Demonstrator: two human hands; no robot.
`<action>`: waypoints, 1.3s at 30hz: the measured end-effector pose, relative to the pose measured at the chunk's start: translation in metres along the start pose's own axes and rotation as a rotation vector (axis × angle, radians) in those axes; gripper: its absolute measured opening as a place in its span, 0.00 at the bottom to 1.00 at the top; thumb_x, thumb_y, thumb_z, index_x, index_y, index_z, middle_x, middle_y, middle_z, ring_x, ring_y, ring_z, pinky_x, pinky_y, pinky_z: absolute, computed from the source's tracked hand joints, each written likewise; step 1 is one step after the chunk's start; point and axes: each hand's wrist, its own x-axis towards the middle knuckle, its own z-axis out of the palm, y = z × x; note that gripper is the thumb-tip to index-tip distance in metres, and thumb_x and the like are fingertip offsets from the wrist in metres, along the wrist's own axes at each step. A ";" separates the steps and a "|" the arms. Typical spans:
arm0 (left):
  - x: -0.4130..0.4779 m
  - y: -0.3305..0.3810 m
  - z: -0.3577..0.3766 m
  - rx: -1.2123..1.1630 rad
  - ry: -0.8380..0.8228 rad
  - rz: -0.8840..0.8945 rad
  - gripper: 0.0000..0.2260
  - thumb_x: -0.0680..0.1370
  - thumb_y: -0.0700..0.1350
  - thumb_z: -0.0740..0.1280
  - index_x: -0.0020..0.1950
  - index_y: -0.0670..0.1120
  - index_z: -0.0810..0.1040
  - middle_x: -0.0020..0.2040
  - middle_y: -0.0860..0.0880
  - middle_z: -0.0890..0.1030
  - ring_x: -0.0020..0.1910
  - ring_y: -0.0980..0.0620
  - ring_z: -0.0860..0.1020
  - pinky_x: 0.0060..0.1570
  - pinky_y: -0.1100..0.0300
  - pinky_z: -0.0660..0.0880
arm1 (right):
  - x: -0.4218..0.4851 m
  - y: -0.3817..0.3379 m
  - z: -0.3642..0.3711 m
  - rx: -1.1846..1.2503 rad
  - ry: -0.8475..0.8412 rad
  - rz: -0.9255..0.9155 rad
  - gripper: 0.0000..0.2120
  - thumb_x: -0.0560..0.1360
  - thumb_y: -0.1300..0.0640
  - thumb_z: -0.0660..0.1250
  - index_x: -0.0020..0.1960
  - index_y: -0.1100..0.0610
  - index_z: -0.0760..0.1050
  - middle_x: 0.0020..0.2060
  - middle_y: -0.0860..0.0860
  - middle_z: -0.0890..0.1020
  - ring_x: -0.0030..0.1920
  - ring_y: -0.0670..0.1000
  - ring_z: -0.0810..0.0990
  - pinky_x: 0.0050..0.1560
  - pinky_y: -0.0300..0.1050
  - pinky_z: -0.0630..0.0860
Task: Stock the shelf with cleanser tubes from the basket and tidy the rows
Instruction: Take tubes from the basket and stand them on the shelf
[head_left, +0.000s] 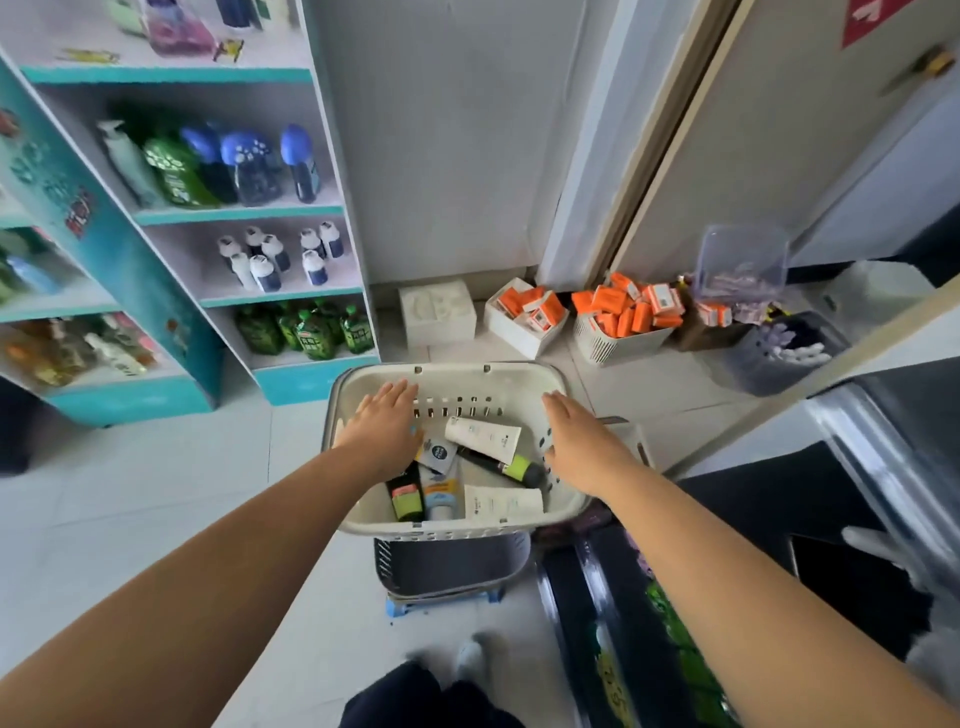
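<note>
Both hands reach into the basket (358, 514), the left hand (382, 428) and right hand (579, 441) flat, spread and empty. The tubes (483, 436) lie loose on the basket's floor between them, so the picking step looks barely begun. Next, one hand probably needs to close on a tube and carry it to the shelf (260, 213) up and left of the basket.

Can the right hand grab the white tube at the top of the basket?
Probably yes. The right hand hovers open beside the white tube, which lies on top of the others in the basket, with nothing covering it.
</note>
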 end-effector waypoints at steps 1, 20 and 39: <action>0.005 -0.002 0.006 0.000 -0.022 -0.002 0.31 0.80 0.45 0.59 0.79 0.44 0.47 0.80 0.46 0.48 0.79 0.48 0.47 0.77 0.50 0.47 | 0.006 0.001 0.006 0.014 -0.025 0.005 0.34 0.79 0.61 0.60 0.79 0.60 0.46 0.79 0.56 0.50 0.78 0.54 0.49 0.77 0.50 0.53; 0.115 -0.008 0.091 0.037 -0.231 0.086 0.33 0.76 0.39 0.63 0.78 0.48 0.54 0.79 0.47 0.55 0.76 0.44 0.57 0.73 0.46 0.60 | 0.086 0.009 0.116 -0.090 -0.462 0.117 0.13 0.77 0.64 0.59 0.61 0.60 0.73 0.53 0.56 0.78 0.49 0.55 0.78 0.47 0.49 0.75; 0.174 0.018 0.162 0.149 -0.261 0.165 0.24 0.75 0.41 0.67 0.69 0.43 0.63 0.67 0.41 0.68 0.67 0.39 0.67 0.66 0.45 0.63 | 0.131 0.009 0.167 -0.211 -0.518 -0.018 0.22 0.74 0.54 0.70 0.66 0.56 0.72 0.64 0.56 0.72 0.63 0.58 0.73 0.58 0.53 0.74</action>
